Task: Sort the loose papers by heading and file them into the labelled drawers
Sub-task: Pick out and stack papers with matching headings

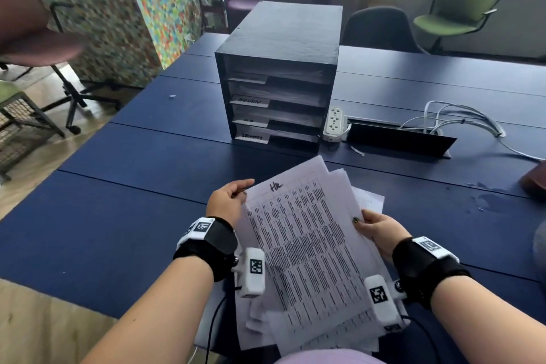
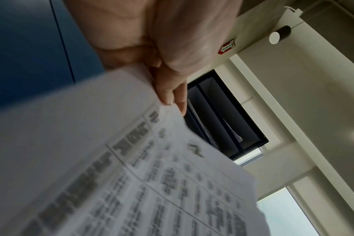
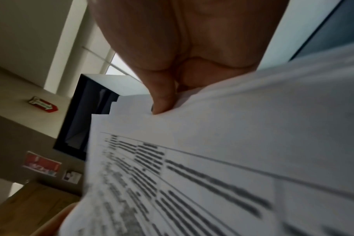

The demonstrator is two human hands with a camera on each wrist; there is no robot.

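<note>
Paper stack [image 1: 307, 245] held above blue table [image 1: 118, 216], sheets fanned, top sheet headed "HR". Left hand [image 1: 227, 201] pinches top sheet's upper left edge, fingers [image 2: 168, 92] curled round it. Right hand [image 1: 378, 230] grips stack's right edge, thumb [image 3: 162, 102] on top. Beyond fingertips, well apart: black drawer unit [image 1: 277, 74], labelled slots. Power strip [image 1: 334, 124] just beside it.

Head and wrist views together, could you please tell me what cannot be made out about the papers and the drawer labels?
- Top drawer label: head view, too blurred and small to read.
- Papers under the top sheet: their headings are covered by it.
- Printed table text: blurred in every view.
- Left hand fingers behind the stack: hidden by paper.
- Drawer unit: labels not visible in either wrist view; paper blocks them.
</note>
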